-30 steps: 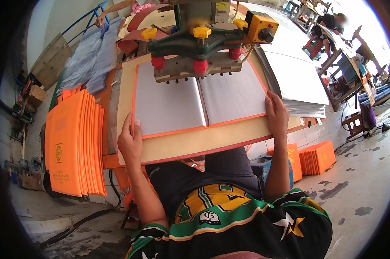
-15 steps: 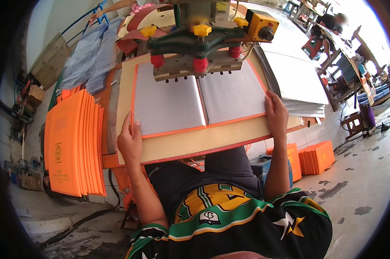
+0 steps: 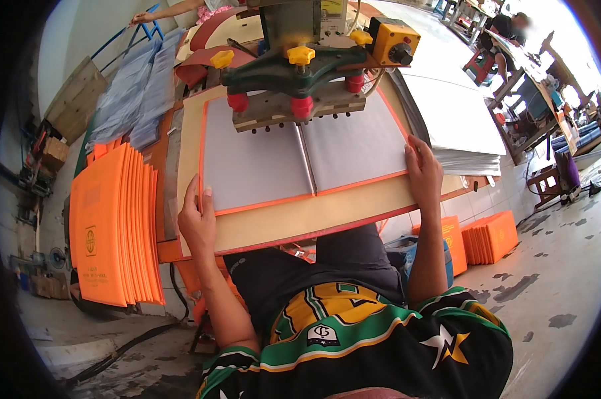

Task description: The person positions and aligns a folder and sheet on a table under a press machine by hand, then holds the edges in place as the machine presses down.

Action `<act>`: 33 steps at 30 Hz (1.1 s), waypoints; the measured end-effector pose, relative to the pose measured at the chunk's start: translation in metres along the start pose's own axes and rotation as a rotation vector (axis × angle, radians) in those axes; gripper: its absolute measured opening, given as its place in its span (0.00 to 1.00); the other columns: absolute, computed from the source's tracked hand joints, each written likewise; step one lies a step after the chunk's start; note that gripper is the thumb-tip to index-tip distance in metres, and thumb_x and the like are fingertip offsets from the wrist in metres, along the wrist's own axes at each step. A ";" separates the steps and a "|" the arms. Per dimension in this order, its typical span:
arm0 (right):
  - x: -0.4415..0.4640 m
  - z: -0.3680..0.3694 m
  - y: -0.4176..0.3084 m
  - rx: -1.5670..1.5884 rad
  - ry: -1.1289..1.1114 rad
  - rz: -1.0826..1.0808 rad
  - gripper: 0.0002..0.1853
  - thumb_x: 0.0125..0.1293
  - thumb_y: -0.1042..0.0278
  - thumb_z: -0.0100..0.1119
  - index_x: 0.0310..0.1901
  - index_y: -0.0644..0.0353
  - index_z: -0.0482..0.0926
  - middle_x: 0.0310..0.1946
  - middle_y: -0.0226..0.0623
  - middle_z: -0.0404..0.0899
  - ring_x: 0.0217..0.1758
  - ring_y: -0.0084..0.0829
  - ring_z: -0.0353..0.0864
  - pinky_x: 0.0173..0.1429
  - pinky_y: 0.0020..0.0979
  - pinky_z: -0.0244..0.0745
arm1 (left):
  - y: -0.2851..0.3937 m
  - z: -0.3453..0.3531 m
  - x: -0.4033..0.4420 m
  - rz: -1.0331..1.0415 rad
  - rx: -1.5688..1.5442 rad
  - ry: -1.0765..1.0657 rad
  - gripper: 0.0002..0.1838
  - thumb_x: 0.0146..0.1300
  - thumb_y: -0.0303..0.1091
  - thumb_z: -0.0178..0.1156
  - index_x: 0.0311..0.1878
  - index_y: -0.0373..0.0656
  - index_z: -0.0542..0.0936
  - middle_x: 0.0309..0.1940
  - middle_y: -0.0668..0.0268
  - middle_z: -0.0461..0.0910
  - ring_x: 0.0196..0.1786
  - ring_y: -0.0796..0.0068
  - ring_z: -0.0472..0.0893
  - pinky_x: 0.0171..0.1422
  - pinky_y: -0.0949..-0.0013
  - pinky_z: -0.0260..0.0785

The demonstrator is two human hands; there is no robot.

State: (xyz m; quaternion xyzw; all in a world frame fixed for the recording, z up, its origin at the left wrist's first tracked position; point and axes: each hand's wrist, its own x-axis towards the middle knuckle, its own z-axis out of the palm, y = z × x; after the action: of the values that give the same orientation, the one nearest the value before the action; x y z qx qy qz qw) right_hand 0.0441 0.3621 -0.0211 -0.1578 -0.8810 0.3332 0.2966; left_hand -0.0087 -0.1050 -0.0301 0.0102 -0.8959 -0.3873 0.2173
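Observation:
An open orange-edged folder (image 3: 257, 159) with pale grey inner faces lies flat on a tan board (image 3: 280, 229). A shiny metal strip runs down its middle fold. My left hand (image 3: 199, 223) is closed on the folder's lower left edge, thumb up. On the right edge, my right hand (image 3: 424, 174) grips with the fingers partly hidden. Over the folder's far part hangs a press head (image 3: 300, 103), with yellow knobs, red cylinders and a flat plate; it hides that stretch of the fold. Whether the plate touches the folder I cannot tell.
Orange folders (image 3: 114, 226) stand stacked at the left, with more (image 3: 490, 238) on the floor at right. White sheets (image 3: 453, 120) are piled right of the board. Clear plastic sleeves (image 3: 131, 86) lie behind left. A yellow control box (image 3: 392, 43) sits beside the press. Another person's arm (image 3: 171, 11) extends behind.
The view has shifted slightly. The folder and both hands sit a little further left in the picture, still in the same hold. The other person's hand behind is slightly higher.

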 end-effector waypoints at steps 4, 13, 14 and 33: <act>0.001 -0.001 -0.001 -0.024 -0.007 0.006 0.20 0.85 0.57 0.61 0.66 0.61 0.86 0.58 0.48 0.91 0.61 0.42 0.92 0.65 0.39 0.83 | -0.002 0.001 0.000 0.041 0.010 0.021 0.25 0.81 0.44 0.64 0.75 0.44 0.82 0.24 0.64 0.73 0.28 0.72 0.72 0.37 0.61 0.68; 0.001 -0.002 -0.004 -0.020 -0.020 0.008 0.20 0.85 0.57 0.59 0.66 0.63 0.85 0.59 0.49 0.91 0.63 0.43 0.92 0.66 0.40 0.82 | 0.002 0.000 0.000 -0.002 0.008 0.002 0.24 0.82 0.44 0.63 0.75 0.44 0.83 0.24 0.65 0.73 0.28 0.73 0.72 0.36 0.62 0.68; 0.001 -0.001 -0.004 -0.020 -0.022 0.008 0.20 0.85 0.57 0.59 0.66 0.63 0.85 0.59 0.49 0.91 0.63 0.43 0.92 0.66 0.40 0.82 | 0.002 -0.001 0.000 -0.017 0.011 -0.005 0.24 0.82 0.44 0.63 0.75 0.44 0.83 0.24 0.65 0.73 0.28 0.73 0.72 0.36 0.62 0.68; 0.002 0.001 -0.002 0.000 0.023 -0.035 0.20 0.84 0.56 0.59 0.65 0.60 0.85 0.56 0.53 0.91 0.59 0.54 0.91 0.62 0.47 0.82 | 0.002 -0.001 0.002 0.026 0.010 -0.001 0.25 0.82 0.43 0.63 0.74 0.42 0.82 0.33 0.56 0.86 0.32 0.70 0.81 0.42 0.62 0.75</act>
State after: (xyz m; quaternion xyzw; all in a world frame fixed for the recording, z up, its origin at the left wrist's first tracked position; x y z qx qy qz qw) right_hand 0.0417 0.3610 -0.0200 -0.1460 -0.8802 0.3263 0.3124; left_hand -0.0094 -0.1043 -0.0273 -0.0007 -0.8980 -0.3800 0.2219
